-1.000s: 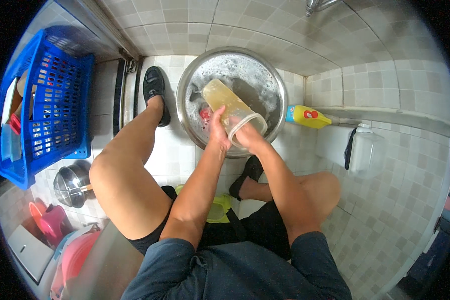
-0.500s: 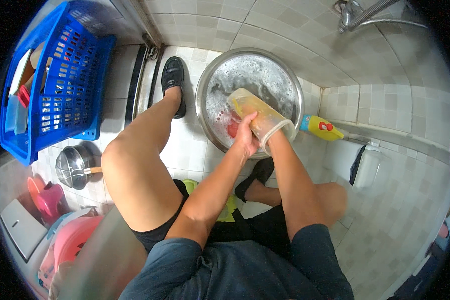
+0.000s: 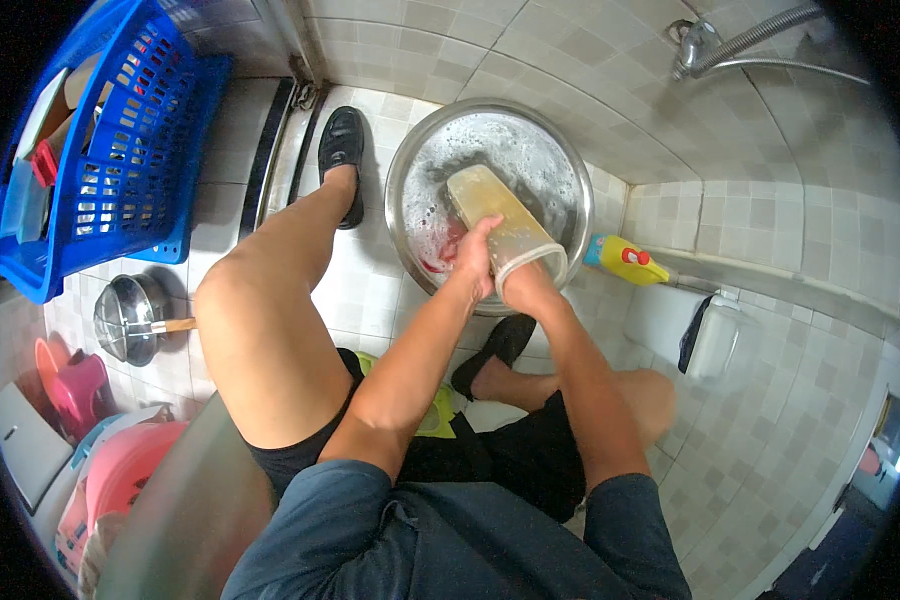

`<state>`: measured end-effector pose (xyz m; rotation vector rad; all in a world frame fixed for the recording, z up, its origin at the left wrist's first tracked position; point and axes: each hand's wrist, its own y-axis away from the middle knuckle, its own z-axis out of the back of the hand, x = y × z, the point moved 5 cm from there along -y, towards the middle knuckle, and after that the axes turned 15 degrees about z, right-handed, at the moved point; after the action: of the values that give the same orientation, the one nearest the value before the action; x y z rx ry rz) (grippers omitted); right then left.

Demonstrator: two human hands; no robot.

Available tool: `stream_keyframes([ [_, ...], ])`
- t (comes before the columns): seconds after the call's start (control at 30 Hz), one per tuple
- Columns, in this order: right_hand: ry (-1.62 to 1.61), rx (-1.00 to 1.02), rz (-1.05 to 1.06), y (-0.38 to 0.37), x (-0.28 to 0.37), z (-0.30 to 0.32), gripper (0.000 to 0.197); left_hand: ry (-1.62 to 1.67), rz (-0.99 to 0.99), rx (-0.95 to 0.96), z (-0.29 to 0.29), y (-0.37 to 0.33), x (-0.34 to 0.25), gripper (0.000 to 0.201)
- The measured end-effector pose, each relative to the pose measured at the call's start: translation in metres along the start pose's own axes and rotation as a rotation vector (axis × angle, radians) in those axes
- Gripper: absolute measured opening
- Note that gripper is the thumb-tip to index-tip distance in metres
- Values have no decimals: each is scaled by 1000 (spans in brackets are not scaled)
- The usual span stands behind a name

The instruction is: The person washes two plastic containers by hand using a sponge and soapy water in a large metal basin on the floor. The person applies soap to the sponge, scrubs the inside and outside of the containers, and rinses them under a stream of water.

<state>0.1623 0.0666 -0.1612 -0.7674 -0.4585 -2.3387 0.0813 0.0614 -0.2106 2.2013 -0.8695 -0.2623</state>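
Over the soapy round steel basin, left hand clasps the tall translucent plastic container firmly while right hand, reaching inside with grip hidden, should scrub every corner.

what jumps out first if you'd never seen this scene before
The big round metal basin of soapy water on the tiled floor, top centre, draws the eye. Over it the left hand grips a tall clear plastic container, while the right hand is pushed into its open end. A bright blue plastic basket stands at the upper left, and a yellow bottle lies just right of the basin.
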Motion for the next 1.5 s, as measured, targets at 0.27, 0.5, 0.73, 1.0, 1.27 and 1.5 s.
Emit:
stream_keyframes([
  [0.27, 311, 401, -276, -28, -84, -35, 48, -102, -53, -97, 5, -11, 29, 68],
  [0.5, 154, 312, -336, -26, -105, -43, 47, -277, -109, -289, -7, 20, 16, 65],
  [0.73, -428, -21, -286, 5, -96, -60, 47, -130, -78, -201, 32, -30, 8, 77],
  [1.0, -164, 76, 206, 52, 55, 13, 53, -135, 16, -135, 18, 2, -22, 65],
  [1.27, 327, 26, 128, 35, 49, -9, 48, -77, -31, -169, 30, -17, -15, 65],
  [1.5, -188, -446, -137, 13, 41, 8, 23, -12, 76, -20, 37, -23, -2, 61],
])
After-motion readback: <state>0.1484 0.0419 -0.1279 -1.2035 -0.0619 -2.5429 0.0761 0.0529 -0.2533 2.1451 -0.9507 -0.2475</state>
